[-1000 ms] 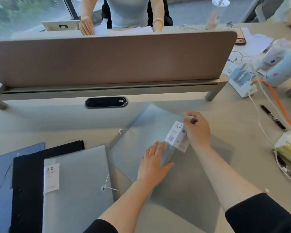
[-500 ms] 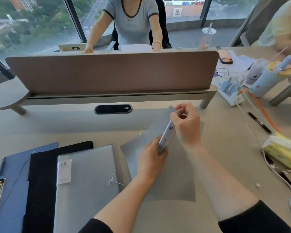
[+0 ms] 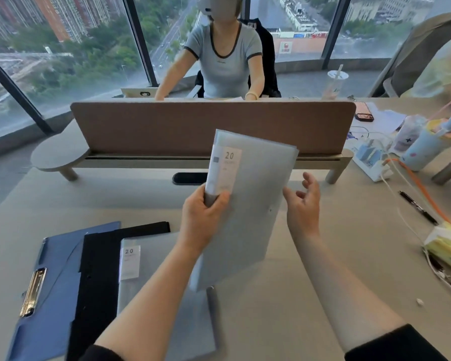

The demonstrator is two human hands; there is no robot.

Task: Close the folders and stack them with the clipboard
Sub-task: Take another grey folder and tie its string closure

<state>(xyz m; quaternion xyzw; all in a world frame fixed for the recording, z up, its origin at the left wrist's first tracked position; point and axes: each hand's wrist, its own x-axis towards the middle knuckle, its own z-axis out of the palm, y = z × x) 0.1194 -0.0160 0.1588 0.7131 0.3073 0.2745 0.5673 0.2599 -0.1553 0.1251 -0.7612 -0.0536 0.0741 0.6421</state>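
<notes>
Our left hand [image 3: 206, 217] clamps the closed grey folder [image 3: 248, 214] by its spine, lifted right of the clipboard [image 3: 47, 290] stack for placing on it, right hand [image 3: 303, 204] apart, off its edge.

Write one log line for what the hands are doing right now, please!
left hand: grips closed grey folder, lifted off desk | right hand: open, beside folder | pile at left: grey folder, black folder, blue clipboard

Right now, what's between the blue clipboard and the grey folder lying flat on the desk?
Head view: a black folder lies between the blue clipboard and the flat grey folder, overlapping the clipboard and tucked under the grey folder's edge.
</notes>
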